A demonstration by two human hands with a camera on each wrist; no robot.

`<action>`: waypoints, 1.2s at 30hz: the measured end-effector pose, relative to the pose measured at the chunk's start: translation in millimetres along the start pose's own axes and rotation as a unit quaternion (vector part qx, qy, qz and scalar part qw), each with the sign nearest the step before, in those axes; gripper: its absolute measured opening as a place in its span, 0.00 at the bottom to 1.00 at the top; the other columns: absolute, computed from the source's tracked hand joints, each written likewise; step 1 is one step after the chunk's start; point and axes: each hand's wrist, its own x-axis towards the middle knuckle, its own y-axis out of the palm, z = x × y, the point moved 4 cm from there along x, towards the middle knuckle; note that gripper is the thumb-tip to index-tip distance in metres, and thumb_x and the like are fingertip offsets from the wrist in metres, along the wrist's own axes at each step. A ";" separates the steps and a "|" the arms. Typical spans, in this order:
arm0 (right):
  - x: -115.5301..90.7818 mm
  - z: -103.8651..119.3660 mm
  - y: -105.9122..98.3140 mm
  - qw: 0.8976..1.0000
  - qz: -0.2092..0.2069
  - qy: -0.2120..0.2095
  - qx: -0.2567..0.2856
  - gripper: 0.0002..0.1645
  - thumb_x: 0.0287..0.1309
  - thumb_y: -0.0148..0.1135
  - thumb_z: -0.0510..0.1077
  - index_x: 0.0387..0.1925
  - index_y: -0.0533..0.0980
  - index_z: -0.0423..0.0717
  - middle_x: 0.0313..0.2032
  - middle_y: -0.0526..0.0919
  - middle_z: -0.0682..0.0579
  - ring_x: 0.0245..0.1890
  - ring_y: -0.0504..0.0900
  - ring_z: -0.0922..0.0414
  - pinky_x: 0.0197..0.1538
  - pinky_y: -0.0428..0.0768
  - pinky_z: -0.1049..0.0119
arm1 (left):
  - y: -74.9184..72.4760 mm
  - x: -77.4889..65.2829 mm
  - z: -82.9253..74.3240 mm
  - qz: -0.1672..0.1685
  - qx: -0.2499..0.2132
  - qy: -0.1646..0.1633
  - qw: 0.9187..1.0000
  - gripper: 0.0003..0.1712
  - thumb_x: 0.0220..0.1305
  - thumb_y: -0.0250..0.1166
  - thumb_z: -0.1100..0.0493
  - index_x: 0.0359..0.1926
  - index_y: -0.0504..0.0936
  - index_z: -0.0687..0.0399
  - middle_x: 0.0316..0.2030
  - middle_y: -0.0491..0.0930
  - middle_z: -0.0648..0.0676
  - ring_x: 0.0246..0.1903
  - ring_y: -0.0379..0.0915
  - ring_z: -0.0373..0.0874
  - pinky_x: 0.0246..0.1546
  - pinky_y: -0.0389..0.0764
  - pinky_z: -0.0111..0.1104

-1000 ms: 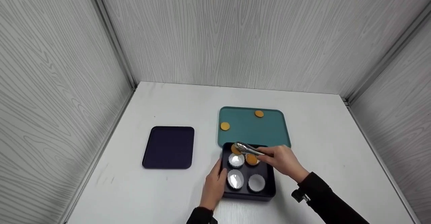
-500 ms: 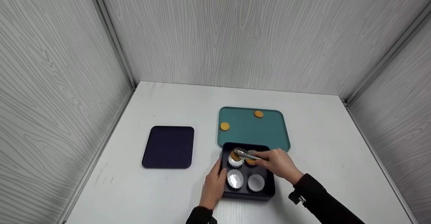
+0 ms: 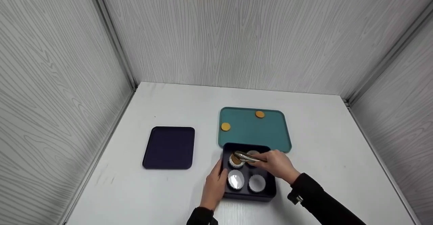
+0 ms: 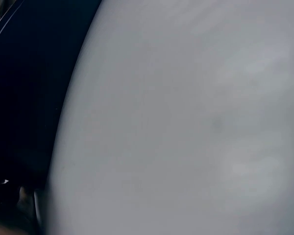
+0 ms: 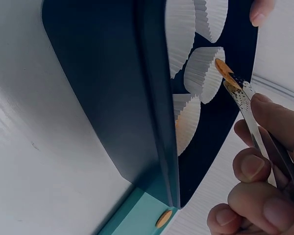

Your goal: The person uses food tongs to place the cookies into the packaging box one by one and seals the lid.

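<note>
My left hand (image 3: pixel 213 187) holds the left wall of a deep dark navy box (image 3: pixel 245 195), thumb at the rim. In the left wrist view the box's outer side (image 4: pixel 29 98) fills the left edge. My right hand (image 3: pixel 279 165) grips small metal tongs (image 3: pixel 248 157), which pinch an orange-brown disc (image 5: pixel 225 72) at the mouth of the back left white paper cup (image 5: pixel 204 73). The back right cup (image 5: pixel 189 125) bears an orange disc, partly hidden. Two white cups, front left (image 3: pixel 236 180) and front right (image 3: pixel 257 183), show no disc.
Behind the box lies a teal tray (image 3: pixel 255 130) with a yellow-orange disc (image 3: pixel 225 127) at its left and an orange disc (image 3: pixel 259 114) near its back edge. A flat dark tray (image 3: pixel 169 148) lies to the left. Pale wood-grain walls (image 3: pixel 216 35) enclose the white table.
My right hand has moved the tongs and disc a little toward me and down, from the box's back edge to the back left cup. The left hand stays put.
</note>
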 end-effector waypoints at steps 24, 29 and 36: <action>2.1 -6.6 7.4 0.999 0.015 0.033 -0.041 0.19 0.61 0.73 0.50 0.54 0.87 0.54 0.23 0.81 0.60 0.17 0.66 0.66 0.22 0.63 0.70 | 1.8 1.1 2.3 0.004 -0.011 -0.006 1.000 0.31 0.81 0.50 0.48 0.79 0.61 0.44 0.75 0.64 0.49 0.74 0.60 0.49 0.75 0.62 0.48; 1.9 -3.9 5.8 0.998 0.014 0.030 -0.050 0.20 0.62 0.72 0.51 0.55 0.87 0.54 0.27 0.86 0.57 0.19 0.68 0.65 0.24 0.67 0.70 | 1.1 1.9 3.9 0.004 -0.006 -0.004 1.000 0.31 0.81 0.49 0.48 0.80 0.60 0.44 0.75 0.64 0.50 0.74 0.60 0.51 0.74 0.63 0.49; 3.0 2.4 -0.1 0.999 -0.002 0.018 -0.035 0.23 0.61 0.72 0.52 0.58 0.85 0.55 0.34 0.90 0.54 0.21 0.72 0.66 0.24 0.69 0.70 | 1.0 2.2 2.7 -0.001 -0.004 0.003 1.000 0.31 0.81 0.49 0.48 0.79 0.61 0.47 0.75 0.65 0.51 0.74 0.61 0.50 0.74 0.64 0.47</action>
